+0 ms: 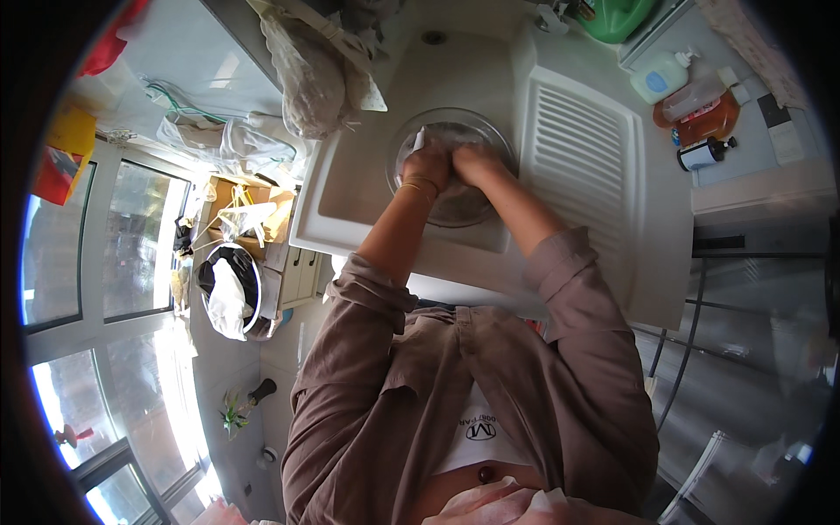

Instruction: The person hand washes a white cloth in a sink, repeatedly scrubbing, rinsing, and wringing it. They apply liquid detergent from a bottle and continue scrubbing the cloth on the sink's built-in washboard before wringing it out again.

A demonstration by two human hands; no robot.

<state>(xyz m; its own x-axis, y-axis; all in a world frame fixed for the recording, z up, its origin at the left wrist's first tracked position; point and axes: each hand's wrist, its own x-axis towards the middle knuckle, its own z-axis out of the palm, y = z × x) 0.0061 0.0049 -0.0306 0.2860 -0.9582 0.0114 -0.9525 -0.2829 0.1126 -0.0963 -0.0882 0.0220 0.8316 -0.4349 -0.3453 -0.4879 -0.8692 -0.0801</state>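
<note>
A clear round basin (453,213) stands in the white laundry sink (354,197), and both my hands reach down into it. My left hand (425,164), with a thin band at the wrist, is curled, and a piece of white material (419,139) shows beside its fingers. Close beside it, nearly touching, my right hand (476,163) is bent down with its fingers hidden. What lies under and between the hands is blurred, so I cannot tell whether the right one holds anything.
A ribbed washboard (581,144) is moulded into the sink's right side. Beyond it stand a pale pump bottle (659,77), an amber bottle (712,118) and a dark pump bottle (705,154). A filled plastic bag (312,85) hangs at the sink's upper left. A laundry basket (257,289) holds black and white cloth.
</note>
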